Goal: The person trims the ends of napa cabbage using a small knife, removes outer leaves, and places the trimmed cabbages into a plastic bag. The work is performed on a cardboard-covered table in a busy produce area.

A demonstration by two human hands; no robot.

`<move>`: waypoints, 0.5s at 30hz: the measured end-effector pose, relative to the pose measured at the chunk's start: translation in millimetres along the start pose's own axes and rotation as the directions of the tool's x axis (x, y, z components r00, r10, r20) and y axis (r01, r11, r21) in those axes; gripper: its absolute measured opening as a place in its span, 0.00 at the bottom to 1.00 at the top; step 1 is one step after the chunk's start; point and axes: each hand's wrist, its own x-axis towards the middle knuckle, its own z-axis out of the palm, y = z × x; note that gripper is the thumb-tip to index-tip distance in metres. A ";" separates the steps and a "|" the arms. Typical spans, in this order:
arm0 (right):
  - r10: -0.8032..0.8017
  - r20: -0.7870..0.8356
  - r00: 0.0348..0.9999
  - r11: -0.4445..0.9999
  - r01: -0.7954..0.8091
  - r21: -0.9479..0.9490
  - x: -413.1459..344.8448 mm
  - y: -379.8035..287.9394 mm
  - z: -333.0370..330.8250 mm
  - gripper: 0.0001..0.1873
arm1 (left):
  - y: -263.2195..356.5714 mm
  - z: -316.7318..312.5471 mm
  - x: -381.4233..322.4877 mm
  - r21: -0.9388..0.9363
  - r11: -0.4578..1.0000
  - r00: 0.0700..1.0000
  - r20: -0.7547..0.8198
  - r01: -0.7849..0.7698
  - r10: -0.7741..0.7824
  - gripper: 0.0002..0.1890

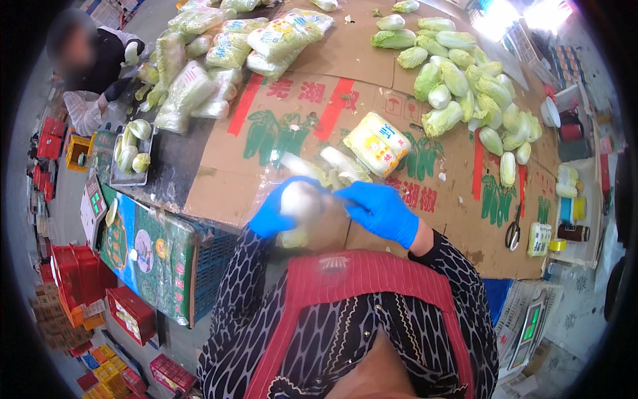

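My left hand (270,212), in a blue glove, grips a Chinese cabbage (301,200) with its white base turned up; motion blurs its edge. Close on its right is my right hand (386,213), also blue-gloved, with fingers curled around a thin dark tool (351,203) too blurred to name exactly. Trimmed cabbage leaves (344,164) lie just beyond both hands on the cardboard (239,192). Past them rests a printed plastic pack of Chinese cabbages (379,143).
Bagged cabbages (192,92) pile up at the far left, loose cabbages (466,82) at the far right. A metal tray (130,178) of cabbages sits left. Scissors (512,234) lie right, near a digital scale (531,319). Another person (102,65) works at the upper left.
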 end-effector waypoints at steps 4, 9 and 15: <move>-0.006 0.040 0.999 0.989 0.012 -0.146 0.3 -17.2 0.3 0.14 | 6.2 6.5 0.5 0.173 0.985 1.000 0.011 0.012 -0.014 0.41; -0.002 0.025 1.000 0.987 0.006 -0.163 0.2 4.7 11.7 0.11 | 4.6 1.0 -1.0 0.228 0.973 0.991 0.134 -0.043 0.013 0.39; 0.364 0.000 0.931 0.858 -0.336 0.388 -17.2 41.6 23.0 0.25 | -45.7 -7.1 6.4 -0.093 0.991 0.968 -0.243 -0.093 0.068 0.39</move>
